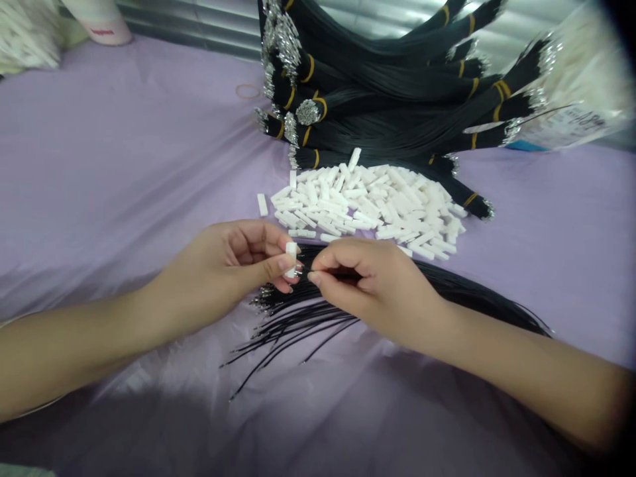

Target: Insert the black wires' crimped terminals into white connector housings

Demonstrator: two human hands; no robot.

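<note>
My left hand [218, 268] pinches a small white plastic piece [291, 259], held upright between thumb and fingers. Just to its right, my right hand [368, 281] is closed in a pinch on the end of a thin black cord [305, 269], whose tip points at the white piece. Whether tip and piece touch is too small to tell. Under both hands lies a loose spread of black cords [298, 318] with metal tips at the left. Beyond my hands is a heap of similar white pieces [377, 199].
Bundles of black cord [387, 99] tied with yellow bands lie behind the heap. A clear bag [586, 99] stands at the back right. A white cup [105, 23] and a pile of white material [30, 33] are at the back left, on the purple cloth [124, 146].
</note>
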